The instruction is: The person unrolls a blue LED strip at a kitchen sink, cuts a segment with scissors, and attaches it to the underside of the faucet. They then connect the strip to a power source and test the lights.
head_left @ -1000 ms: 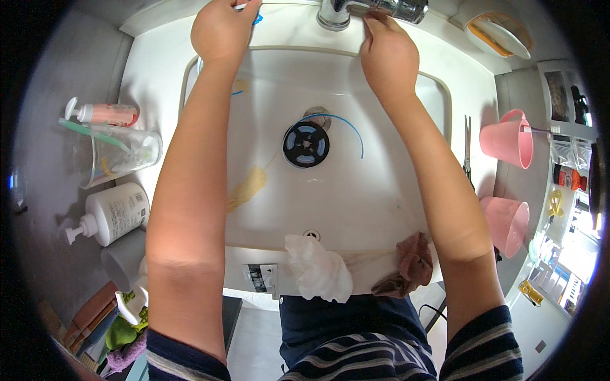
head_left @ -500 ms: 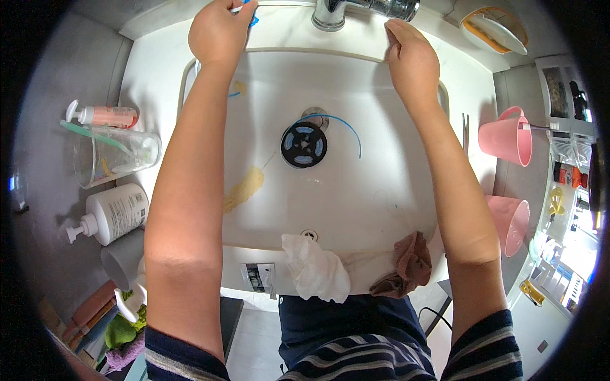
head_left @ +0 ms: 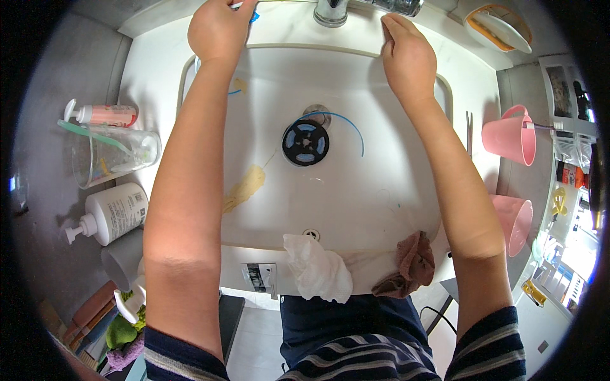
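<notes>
At the far left rim of the sink, my left hand is closed on a thin white stick-like thing, with a bright blue bit showing beside the fingers. My right hand is at the far right rim, just below the tap's chrome handle. Its fingers are pressed together; whatever they may hold is hidden. Between my arms, a black spool wound with blue filament lies in the white sink. A loose blue strand curves from it past the drain.
Yellowish patches mark the basin. A white cloth and a brown cloth hang over the front edge. Bottles and a clear cup stand left; pink cups and metal tweezers are right.
My right hand has shifted slightly left and away from me, closer to the tap. My left hand stays nearly in place. The spool has not moved in the sink.
</notes>
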Demonstrator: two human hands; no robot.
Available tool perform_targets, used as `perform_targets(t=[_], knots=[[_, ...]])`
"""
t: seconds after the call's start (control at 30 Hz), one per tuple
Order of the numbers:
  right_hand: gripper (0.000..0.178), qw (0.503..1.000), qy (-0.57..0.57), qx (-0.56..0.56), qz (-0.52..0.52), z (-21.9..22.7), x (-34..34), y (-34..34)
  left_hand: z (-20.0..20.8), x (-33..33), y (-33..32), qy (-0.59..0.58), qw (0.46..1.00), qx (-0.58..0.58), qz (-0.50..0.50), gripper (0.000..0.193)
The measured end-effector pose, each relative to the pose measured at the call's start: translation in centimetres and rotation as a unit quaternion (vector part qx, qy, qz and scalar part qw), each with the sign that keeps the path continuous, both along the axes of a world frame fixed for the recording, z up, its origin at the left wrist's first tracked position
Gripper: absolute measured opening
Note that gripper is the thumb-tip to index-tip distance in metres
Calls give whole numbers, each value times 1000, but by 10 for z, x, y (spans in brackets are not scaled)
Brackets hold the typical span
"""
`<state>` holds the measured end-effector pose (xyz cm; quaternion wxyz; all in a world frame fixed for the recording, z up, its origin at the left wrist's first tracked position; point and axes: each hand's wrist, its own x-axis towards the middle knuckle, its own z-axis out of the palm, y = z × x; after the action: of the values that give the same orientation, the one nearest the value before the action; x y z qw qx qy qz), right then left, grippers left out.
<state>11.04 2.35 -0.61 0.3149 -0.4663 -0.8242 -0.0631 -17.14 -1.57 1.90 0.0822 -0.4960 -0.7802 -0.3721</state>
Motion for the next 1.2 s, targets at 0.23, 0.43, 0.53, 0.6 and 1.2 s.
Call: perform_targets(t=[0.23, 0.43, 0.53, 0.6, 1.2], knots=[[27, 999, -1, 46, 4, -13, 1, 4, -17, -1, 4, -32, 998, -62, 10, 34], [24, 998, -19, 58, 8, -15, 0, 7, -21, -4, 5, -15, 998, -58, 8, 35], [15, 997, -28, 67, 11, -12, -9, 5, -22, -3, 5, -14, 998, -54, 10, 35], [6, 996, -10, 80, 24, -7, -15, 4, -16, 3, 5, -54, 995, -89, 13, 35], [32, 995, 31, 14, 91, -4, -2, 10, -15, 5, 4, -8, 997, -68, 30, 28]])
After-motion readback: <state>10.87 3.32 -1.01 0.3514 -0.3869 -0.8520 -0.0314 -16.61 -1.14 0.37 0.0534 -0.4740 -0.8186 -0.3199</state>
